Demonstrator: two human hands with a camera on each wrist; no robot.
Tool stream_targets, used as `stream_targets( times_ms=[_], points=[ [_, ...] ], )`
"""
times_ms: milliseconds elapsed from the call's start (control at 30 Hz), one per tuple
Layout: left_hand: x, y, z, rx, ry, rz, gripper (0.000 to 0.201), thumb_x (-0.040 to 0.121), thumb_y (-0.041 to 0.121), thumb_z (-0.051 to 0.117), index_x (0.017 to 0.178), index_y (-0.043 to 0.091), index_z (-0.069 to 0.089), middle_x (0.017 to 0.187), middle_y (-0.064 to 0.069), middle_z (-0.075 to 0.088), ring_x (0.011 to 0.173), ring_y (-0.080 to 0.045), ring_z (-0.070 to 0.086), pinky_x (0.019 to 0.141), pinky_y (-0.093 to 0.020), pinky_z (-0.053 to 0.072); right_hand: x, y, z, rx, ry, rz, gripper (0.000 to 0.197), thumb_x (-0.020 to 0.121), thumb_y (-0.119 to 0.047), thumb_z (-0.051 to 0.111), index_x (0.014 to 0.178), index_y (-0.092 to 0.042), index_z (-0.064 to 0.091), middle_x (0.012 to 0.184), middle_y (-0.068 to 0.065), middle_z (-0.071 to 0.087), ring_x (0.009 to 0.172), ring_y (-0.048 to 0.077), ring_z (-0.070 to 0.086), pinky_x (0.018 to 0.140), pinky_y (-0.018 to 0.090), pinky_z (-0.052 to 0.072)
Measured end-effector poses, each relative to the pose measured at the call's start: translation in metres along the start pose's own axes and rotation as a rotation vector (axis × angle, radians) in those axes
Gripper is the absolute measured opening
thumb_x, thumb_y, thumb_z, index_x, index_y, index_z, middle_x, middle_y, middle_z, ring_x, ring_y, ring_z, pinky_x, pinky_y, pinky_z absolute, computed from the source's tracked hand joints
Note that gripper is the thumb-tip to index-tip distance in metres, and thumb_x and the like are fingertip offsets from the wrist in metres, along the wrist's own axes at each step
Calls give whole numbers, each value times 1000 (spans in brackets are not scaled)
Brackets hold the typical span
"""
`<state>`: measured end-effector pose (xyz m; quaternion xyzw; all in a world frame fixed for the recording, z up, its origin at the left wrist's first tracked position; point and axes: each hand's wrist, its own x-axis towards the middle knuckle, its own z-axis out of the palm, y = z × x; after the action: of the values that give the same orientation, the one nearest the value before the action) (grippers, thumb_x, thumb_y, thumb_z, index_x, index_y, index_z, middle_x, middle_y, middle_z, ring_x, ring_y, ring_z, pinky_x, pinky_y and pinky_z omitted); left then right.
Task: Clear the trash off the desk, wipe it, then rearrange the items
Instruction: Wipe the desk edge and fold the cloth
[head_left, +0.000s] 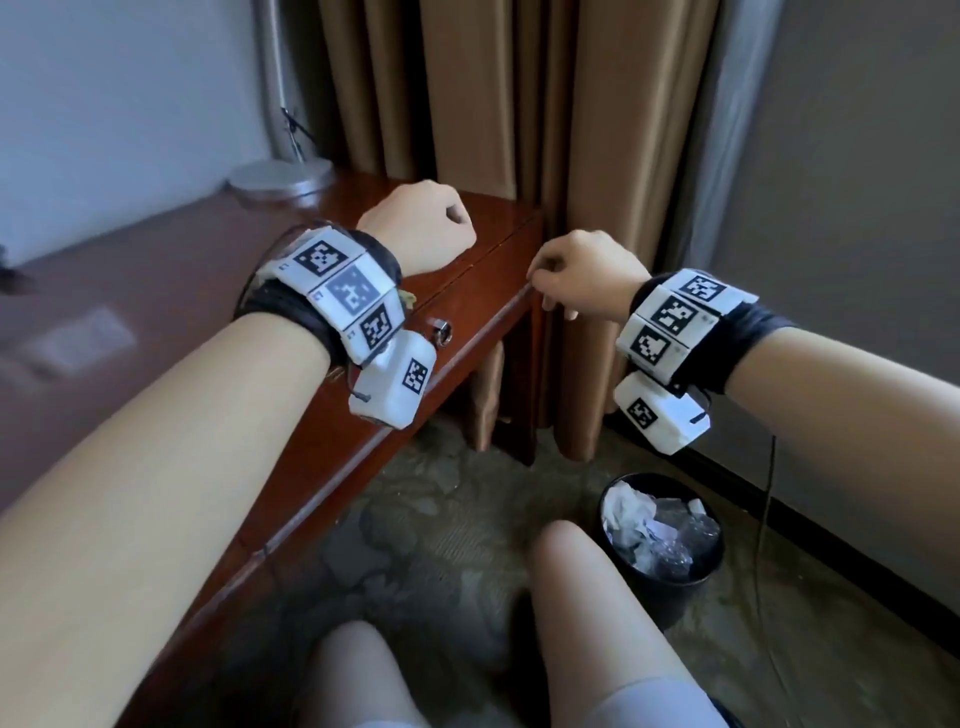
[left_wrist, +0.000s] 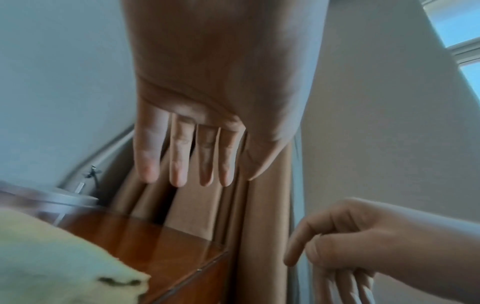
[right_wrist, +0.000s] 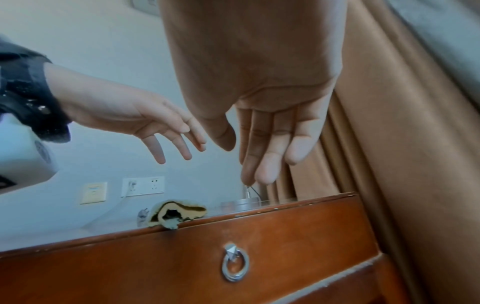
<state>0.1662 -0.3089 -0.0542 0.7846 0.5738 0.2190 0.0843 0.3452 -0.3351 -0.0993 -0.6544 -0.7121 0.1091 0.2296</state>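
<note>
Both hands empty over the right end of the reddish-brown wooden desk (head_left: 488, 270); cloth lying on the front edge.

From the left: the round silver metal lamp base (head_left: 280, 174) stands at the back of the desk against the white wall. The crumpled yellow-and-dark cleaning cloth (right_wrist: 176, 214) lies on the desktop at its front edge, above and left of the drawer's silver ring pull (right_wrist: 235, 264). The left hand (head_left: 421, 228) is above the desktop, fingers straight and loosely spread, holding nothing. The right hand (head_left: 582, 275) hangs just off the desk's right corner beside the tan fabric curtain (head_left: 519, 93), fingers relaxed and pointing down, empty. On the carpet below sits a black round waste bin (head_left: 670, 582) filled with crumpled white paper and clear plastic.
</note>
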Motion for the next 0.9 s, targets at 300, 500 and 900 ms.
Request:
stream_targets(
  times_ms=[300, 500, 900],
  points=[
    [-20, -78, -32, 226, -123, -262, 30, 89, 30, 55, 116, 17, 57, 120, -6, 57, 119, -29, 51, 91, -32, 40, 24, -69, 43, 46, -140, -87, 12, 87, -31, 51, 83, -26, 61, 84, -2, 72, 64, 13, 65, 77, 32, 57],
    [-14, -108, -34, 224, -235, -431, 64, 92, 43, 49, 143, 9, 32, 144, -14, 41, 130, -32, 41, 103, -36, 36, 40, -93, 72, 106, -171, 9, 43, 92, -46, 50, 121, -14, 55, 112, 5, 63, 95, 20, 61, 78, 31, 51],
    [6, -122, -35, 7, -297, -490, 43, 96, 31, 49, 128, 2, 49, 126, -14, 50, 108, -31, 53, 95, -40, 48, 53, -115, 93, 234, -256, 169, 41, 86, -44, 59, 96, -4, 60, 67, 3, 53, 51, 15, 49, 49, 25, 43]
  ],
)
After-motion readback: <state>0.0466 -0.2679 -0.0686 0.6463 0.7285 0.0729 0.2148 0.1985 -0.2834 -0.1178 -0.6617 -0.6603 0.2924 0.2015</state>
